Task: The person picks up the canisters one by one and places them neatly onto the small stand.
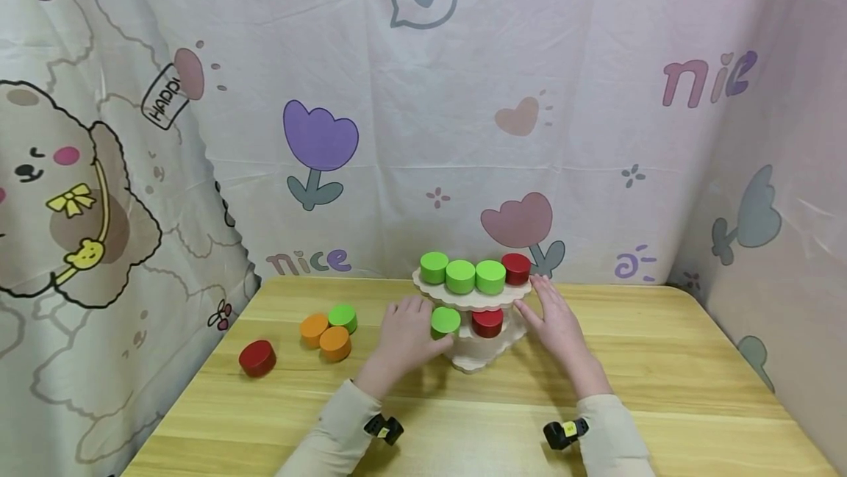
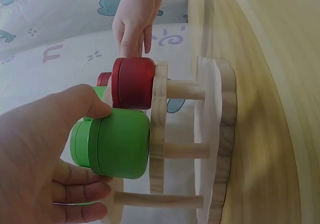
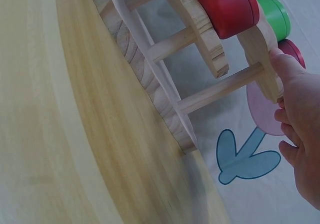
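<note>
My left hand (image 1: 409, 336) pinches a green round block (image 2: 122, 143), which has a seam around it, at the lower tier of a scalloped wooden stand (image 1: 471, 359). In the left wrist view the thumb lies on one side of it and fingers on the other. Beside it on that tier is a red round block (image 2: 134, 82). Over at the right, my right hand (image 3: 306, 119) holds the edge of the upper tier (image 3: 260, 53), thumb above and fingers below. Several green blocks (image 1: 460, 277) and a red one (image 1: 516, 269) line that upper tier.
Left of the stand, two orange blocks (image 1: 335, 344) and a green block (image 1: 342, 317) sit close together on the wooden table (image 1: 662, 389). A red block (image 1: 257, 359) lies farther left. Behind the table hangs a printed curtain (image 1: 423, 131).
</note>
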